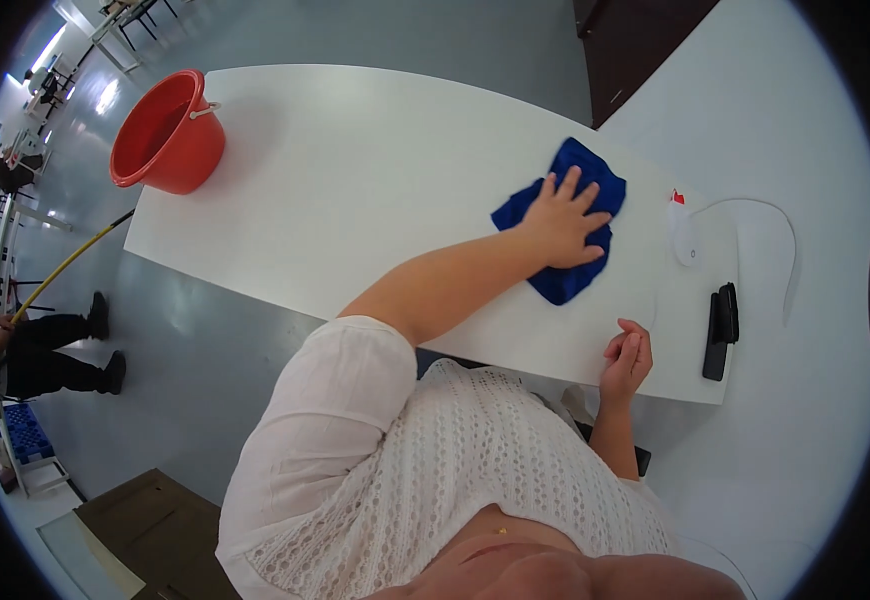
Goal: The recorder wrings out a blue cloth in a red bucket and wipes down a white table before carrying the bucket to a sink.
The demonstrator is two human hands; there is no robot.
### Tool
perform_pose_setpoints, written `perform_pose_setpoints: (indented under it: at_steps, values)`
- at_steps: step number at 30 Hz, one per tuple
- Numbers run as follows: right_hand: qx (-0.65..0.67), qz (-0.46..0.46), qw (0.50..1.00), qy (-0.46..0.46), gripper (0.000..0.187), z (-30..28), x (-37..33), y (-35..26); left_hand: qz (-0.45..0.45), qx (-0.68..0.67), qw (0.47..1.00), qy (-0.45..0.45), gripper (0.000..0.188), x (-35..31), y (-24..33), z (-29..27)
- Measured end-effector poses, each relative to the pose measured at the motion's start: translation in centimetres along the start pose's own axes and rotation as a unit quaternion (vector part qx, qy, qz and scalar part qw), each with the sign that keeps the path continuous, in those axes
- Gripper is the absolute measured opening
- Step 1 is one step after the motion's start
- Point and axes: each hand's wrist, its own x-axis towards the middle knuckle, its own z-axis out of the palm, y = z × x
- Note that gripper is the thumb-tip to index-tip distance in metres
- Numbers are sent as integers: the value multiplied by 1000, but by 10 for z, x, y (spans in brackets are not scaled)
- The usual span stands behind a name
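Observation:
My left hand (561,222) lies palm down on a blue cloth (565,284), its fingers spread flat. The cloth is rumpled, with its corners reaching past the hand on the white table (355,160). My left arm crosses over the table from the left. Close to the table's near edge, my right hand (628,362) is held with its fingers loosely curled in, and nothing shows in it. A red bucket (187,150) with a pale handle stands at the table's far left corner.
At the right end of the table are a black stapler-like thing (722,332) and a white device (683,235) with a red part and a cable. A dark brown cabinet (635,50) stands beyond. On the left, another person (50,350) holds a yellow pole (65,262).

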Motion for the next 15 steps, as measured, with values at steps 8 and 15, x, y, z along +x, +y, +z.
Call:
perform_pose_setpoints:
  at_steps: [8, 15]
  values:
    - [-59, -29, 998, 10, 28, 4, -1, 0, -98, 96, 990, 33, 54, -87, -88, -45]
    - [-112, -35, 993, 17, 26, 7, -2, -9, -186, 168, 966, 67, 52, -189, -163, -91]
